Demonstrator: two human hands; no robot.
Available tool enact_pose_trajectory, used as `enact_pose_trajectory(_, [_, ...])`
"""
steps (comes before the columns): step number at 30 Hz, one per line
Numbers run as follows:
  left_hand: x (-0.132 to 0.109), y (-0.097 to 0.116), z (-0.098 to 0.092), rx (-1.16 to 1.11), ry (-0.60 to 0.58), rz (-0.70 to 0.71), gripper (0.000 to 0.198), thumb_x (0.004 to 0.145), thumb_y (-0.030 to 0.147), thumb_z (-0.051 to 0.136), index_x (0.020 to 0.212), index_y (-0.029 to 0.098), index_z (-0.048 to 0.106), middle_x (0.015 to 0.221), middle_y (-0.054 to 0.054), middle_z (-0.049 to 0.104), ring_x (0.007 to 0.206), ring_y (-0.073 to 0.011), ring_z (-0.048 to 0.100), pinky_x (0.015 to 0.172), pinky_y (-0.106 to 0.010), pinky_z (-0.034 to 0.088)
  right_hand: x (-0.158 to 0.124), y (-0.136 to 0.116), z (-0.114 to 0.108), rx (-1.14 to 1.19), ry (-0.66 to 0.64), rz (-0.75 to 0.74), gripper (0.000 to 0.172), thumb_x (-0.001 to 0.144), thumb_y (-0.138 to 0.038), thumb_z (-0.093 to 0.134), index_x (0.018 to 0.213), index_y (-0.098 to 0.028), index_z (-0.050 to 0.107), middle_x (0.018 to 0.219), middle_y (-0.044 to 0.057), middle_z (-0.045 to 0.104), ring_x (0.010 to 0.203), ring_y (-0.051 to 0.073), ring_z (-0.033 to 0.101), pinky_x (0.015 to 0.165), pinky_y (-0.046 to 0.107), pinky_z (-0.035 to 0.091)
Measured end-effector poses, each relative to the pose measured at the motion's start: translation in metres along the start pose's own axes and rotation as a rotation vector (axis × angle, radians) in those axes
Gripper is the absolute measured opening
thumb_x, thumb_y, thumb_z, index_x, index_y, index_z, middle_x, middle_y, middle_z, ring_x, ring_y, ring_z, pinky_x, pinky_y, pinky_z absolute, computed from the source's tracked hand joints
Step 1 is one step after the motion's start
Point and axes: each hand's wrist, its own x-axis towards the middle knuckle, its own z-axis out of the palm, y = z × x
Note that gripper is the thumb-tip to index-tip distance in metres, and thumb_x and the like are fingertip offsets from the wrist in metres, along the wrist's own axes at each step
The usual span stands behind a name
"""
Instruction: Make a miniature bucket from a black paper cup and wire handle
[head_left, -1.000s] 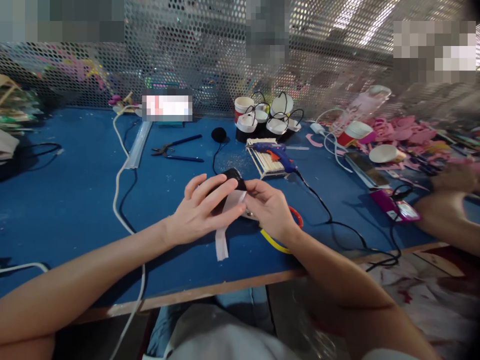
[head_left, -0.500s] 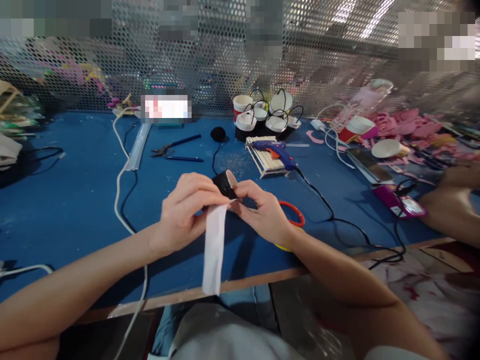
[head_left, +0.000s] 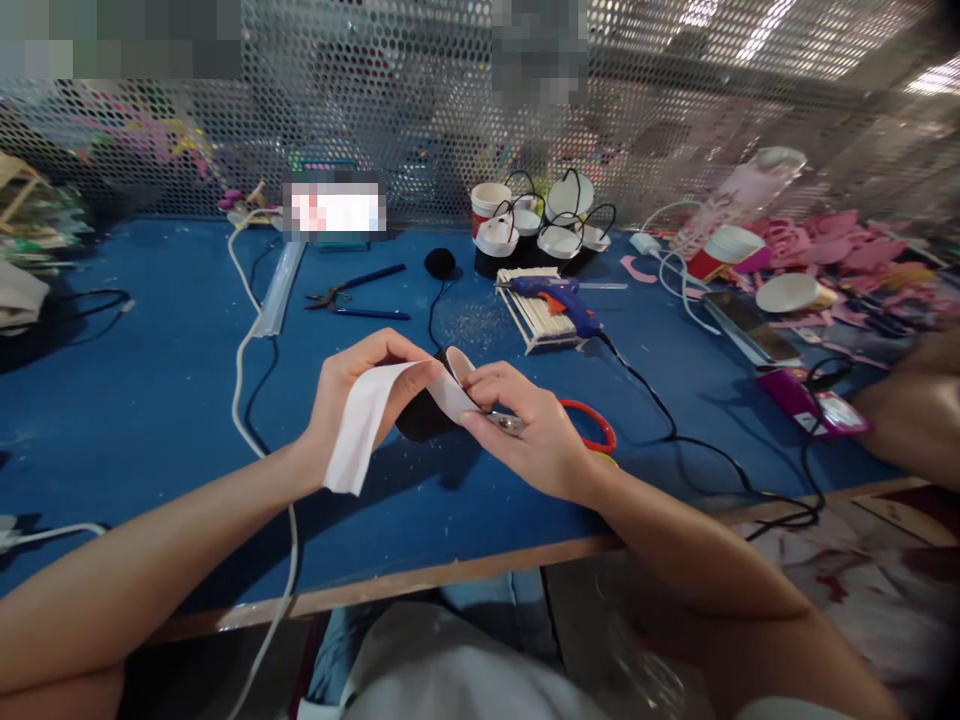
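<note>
Pinching white strip [head_left: 361,420] and black cup [head_left: 426,420], hands [head_left: 336,385] curl tight, right [head_left: 546,437] clasping scissors [head_left: 507,423]; glue gun [head_left: 574,308] beyond.

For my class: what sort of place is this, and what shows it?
Probably a craft workspace: a blue table holds a glue gun, open pliers and a heap of pink scraps.

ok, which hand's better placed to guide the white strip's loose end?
Left, I'd say: the white strip hangs across the left hand, thumb against it. The right hand looks busier, by the rim of the black cup, scissors apparently in its grip.
</note>
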Motion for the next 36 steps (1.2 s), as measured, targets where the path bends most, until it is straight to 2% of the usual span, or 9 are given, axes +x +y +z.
enact_pose_trajectory(5, [0.002, 0.002, 0.001, 0.003, -0.024, -0.074, 0.012, 0.075, 0.026, 0.062, 0.067, 0.017, 0.059, 0.06, 0.001, 0.06, 0.052, -0.0086, 0.049, 0.046, -0.02, 0.037, 0.0, -0.002, 0.0, 0.003, -0.024, -0.026, 0.008, 0.081, -0.016, 0.054, 0.076, -0.02, 0.049, 0.084, 0.005, 0.056, 0.091, 0.016, 0.055, 0.079, 0.034, 0.047])
enact_pose_trajectory(12, [0.002, -0.002, -0.001, -0.053, -0.079, -0.111, 0.019, 0.073, 0.031, 0.064, 0.065, 0.016, 0.056, 0.053, 0.003, 0.052, 0.045, -0.0065, 0.038, 0.041, -0.021, 0.029, 0.0, -0.003, 0.0, -0.004, -0.052, -0.035, 0.009, 0.08, -0.017, 0.055, 0.075, -0.02, 0.049, 0.088, 0.005, 0.057, 0.094, 0.017, 0.055, 0.08, 0.034, 0.047])
enact_pose_trajectory(24, [0.001, -0.006, -0.001, -0.167, -0.166, -0.215, 0.027, 0.072, 0.038, 0.064, 0.067, 0.015, 0.052, 0.059, 0.003, 0.05, 0.049, -0.0066, 0.039, 0.044, -0.02, 0.03, 0.0, -0.003, -0.001, 0.012, -0.08, -0.075, 0.009, 0.079, -0.014, 0.055, 0.077, -0.02, 0.049, 0.087, 0.005, 0.058, 0.096, 0.017, 0.054, 0.083, 0.036, 0.048])
enact_pose_trajectory(27, [0.002, -0.014, 0.0, -0.214, -0.226, -0.183, 0.027, 0.073, 0.038, 0.063, 0.066, 0.014, 0.053, 0.069, 0.0, 0.054, 0.06, -0.0097, 0.048, 0.052, -0.023, 0.037, 0.0, -0.003, -0.001, 0.016, -0.095, -0.094, 0.009, 0.079, -0.014, 0.055, 0.077, -0.02, 0.05, 0.086, 0.005, 0.058, 0.097, 0.017, 0.054, 0.084, 0.036, 0.048])
enact_pose_trajectory(29, [0.002, -0.02, 0.002, -0.338, -0.277, -0.171, 0.026, 0.075, 0.037, 0.062, 0.064, 0.014, 0.054, 0.078, -0.003, 0.057, 0.073, -0.0134, 0.054, 0.063, -0.025, 0.042, 0.0, -0.002, -0.001, 0.02, -0.116, -0.121, 0.009, 0.079, -0.014, 0.055, 0.078, -0.021, 0.05, 0.085, 0.004, 0.059, 0.098, 0.017, 0.053, 0.086, 0.037, 0.047])
enact_pose_trajectory(31, [0.003, -0.025, 0.003, -0.492, -0.352, -0.221, 0.024, 0.075, 0.036, 0.062, 0.067, 0.015, 0.054, 0.085, -0.005, 0.058, 0.082, -0.015, 0.056, 0.07, -0.027, 0.045, 0.0, -0.003, -0.002, 0.028, -0.134, -0.153, 0.008, 0.08, -0.013, 0.054, 0.079, -0.021, 0.05, 0.085, 0.004, 0.059, 0.1, 0.017, 0.053, 0.087, 0.037, 0.046])
enact_pose_trajectory(34, [0.003, -0.029, 0.002, -0.62, -0.474, -0.332, 0.021, 0.077, 0.035, 0.061, 0.084, 0.017, 0.055, 0.087, -0.005, 0.059, 0.079, -0.0144, 0.057, 0.069, -0.027, 0.046, 0.001, -0.004, -0.003, 0.041, -0.151, -0.189, 0.01, 0.079, -0.012, 0.054, 0.08, -0.021, 0.05, 0.085, 0.004, 0.059, 0.101, 0.018, 0.052, 0.088, 0.037, 0.046])
enact_pose_trajectory(36, [0.003, -0.029, 0.001, -0.637, -0.522, -0.358, 0.026, 0.077, 0.036, 0.061, 0.094, 0.017, 0.055, 0.088, -0.006, 0.06, 0.079, -0.0154, 0.058, 0.066, -0.027, 0.047, 0.001, -0.005, -0.004, 0.05, -0.164, -0.2, 0.01, 0.078, -0.012, 0.054, 0.08, -0.021, 0.05, 0.085, 0.005, 0.059, 0.101, 0.018, 0.052, 0.088, 0.038, 0.046])
